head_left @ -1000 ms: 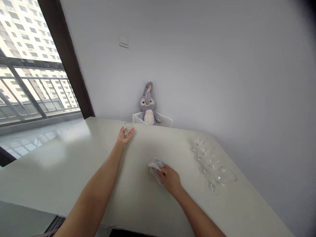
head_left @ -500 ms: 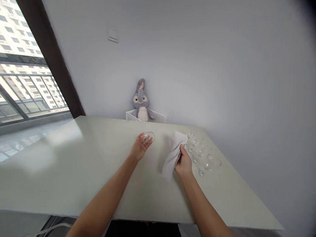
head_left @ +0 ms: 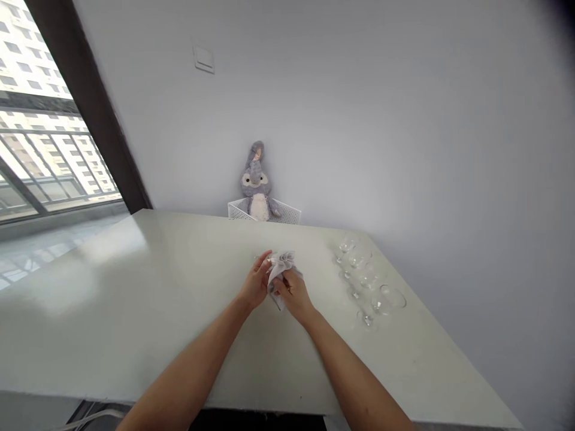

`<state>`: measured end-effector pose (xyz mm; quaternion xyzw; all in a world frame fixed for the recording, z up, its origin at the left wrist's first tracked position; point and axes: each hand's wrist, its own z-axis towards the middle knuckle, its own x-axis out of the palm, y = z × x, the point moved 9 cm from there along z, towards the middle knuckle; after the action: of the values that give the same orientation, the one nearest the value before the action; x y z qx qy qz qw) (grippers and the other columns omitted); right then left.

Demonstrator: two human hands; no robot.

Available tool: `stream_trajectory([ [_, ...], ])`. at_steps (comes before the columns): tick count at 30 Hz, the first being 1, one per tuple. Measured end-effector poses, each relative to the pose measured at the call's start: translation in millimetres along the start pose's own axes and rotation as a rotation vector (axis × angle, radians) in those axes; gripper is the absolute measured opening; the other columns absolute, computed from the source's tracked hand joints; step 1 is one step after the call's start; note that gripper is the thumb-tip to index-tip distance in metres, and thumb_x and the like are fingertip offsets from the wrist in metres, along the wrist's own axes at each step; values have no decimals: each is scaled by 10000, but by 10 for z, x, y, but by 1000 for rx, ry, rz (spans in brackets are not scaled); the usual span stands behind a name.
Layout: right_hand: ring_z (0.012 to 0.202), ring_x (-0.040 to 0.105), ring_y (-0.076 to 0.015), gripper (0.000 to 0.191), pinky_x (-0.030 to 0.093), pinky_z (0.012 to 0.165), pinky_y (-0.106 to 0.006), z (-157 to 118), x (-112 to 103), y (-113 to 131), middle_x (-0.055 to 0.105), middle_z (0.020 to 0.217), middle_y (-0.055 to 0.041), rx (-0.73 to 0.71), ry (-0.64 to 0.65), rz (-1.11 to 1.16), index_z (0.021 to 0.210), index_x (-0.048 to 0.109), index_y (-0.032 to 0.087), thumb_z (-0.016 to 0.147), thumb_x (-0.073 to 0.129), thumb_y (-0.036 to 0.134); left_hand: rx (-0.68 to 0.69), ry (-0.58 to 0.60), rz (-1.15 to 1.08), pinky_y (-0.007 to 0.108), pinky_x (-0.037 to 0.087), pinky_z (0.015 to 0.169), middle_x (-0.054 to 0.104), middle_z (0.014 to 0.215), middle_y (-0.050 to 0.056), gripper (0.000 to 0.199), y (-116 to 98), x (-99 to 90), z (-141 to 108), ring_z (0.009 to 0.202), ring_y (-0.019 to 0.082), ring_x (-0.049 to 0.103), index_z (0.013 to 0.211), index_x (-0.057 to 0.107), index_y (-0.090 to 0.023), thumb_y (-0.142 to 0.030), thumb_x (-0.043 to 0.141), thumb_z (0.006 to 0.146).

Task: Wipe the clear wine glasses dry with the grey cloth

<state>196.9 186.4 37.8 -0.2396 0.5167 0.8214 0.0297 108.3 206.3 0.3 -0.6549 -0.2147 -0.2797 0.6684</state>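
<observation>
Near the middle of the pale table (head_left: 179, 335), my left hand (head_left: 256, 282) is closed round a clear glass, most of which the cloth and fingers hide. My right hand (head_left: 294, 294) grips a white cloth (head_left: 284, 261) and presses it against the glass. The two hands are close together, with the cloth bunched between them. To the right, several clear stemmed glasses (head_left: 381, 302) lie on their sides in a row along the table's right part.
A grey plush toy (head_left: 256, 185) sits in a white perforated basket (head_left: 290, 214) beyond the table's back edge, against the wall. A window (head_left: 49, 137) is at the left. A white cable (head_left: 103, 413) shows at the lower left.
My right hand has moved left with the cloth, from beside the row of glasses to my left hand. The cloth now covers much of the held glass.
</observation>
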Motion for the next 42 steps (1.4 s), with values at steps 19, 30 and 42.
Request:
stream_trajectory([
  [19,494,569,-117,165,479,520,-250,-152,220,-388,594,580,23,289,39,522,701,599,190,680,624,352,50,33,689,237,434,593,604,709,32,376,-148,-39,16,646,146,523,1011,630,-179,-420,539,737],
  [30,496,565,-114,295,478,499,-248,-171,302,-463,614,630,1,422,12,1069,834,560,172,726,579,446,31,196,502,285,452,743,577,1083,100,500,-267,168,-115,891,209,554,1123,564,-218,-295,675,642],
  [42,571,609,-150,237,488,505,-256,-165,216,-466,651,691,-26,365,-40,891,835,586,175,756,550,396,-35,232,698,277,449,703,588,985,66,512,-134,81,-64,814,159,546,1206,461,-211,-468,499,765],
])
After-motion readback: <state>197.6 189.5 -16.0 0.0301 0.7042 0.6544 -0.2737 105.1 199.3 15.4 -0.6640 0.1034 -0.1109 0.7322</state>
